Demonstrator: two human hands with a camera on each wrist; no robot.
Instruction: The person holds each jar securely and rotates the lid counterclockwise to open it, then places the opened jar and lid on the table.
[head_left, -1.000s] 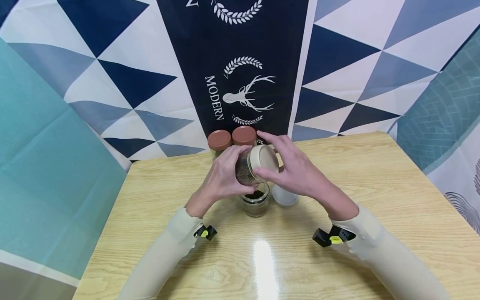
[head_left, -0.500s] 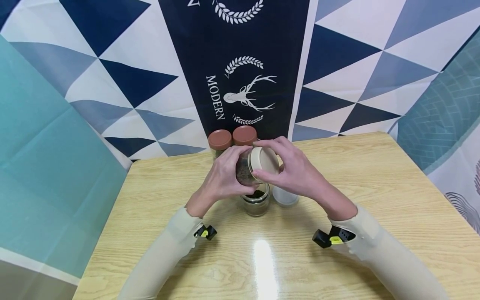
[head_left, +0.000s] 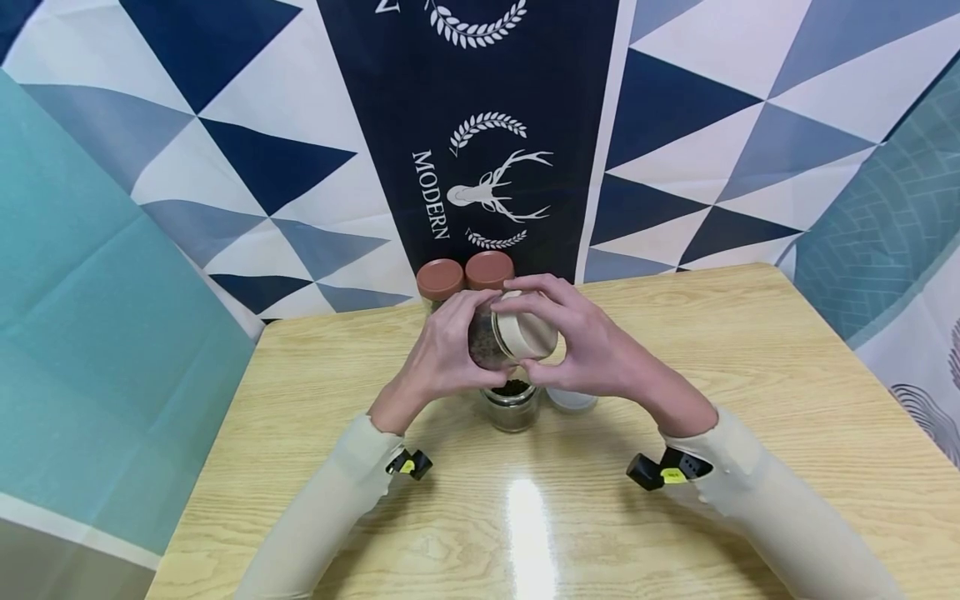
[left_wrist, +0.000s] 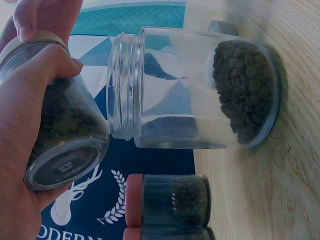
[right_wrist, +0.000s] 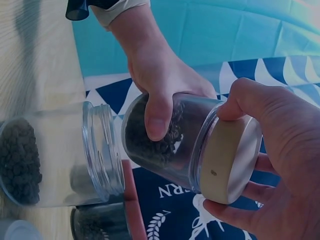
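Tilted above the table is a glass jar (head_left: 483,335) of dark pieces, with a cream lid (head_left: 531,333) on its mouth. My left hand (head_left: 438,346) grips the jar's glass body from the left. On the other side, my right hand (head_left: 600,346) holds the lid, with fingers over its rim and the thumb below. Just under them an uncovered glass jar (head_left: 512,412) stands upright on the table. In the left wrist view, dark, rounded, flattish pieces (left_wrist: 246,90) fill its lower part. The lid's underside and the held jar's mouth are hidden.
Two jars with reddish-brown lids (head_left: 440,279) stand behind the hands, near the patterned cloth backdrop (head_left: 300,167). A whitish round lid (head_left: 572,401) lies on the wooden table (head_left: 337,367), right of the uncovered jar.
My right hand's fingers have shifted their grip around the lid, reaching further over its rim, and the thumb sits lower. The left hand and jar have barely moved.
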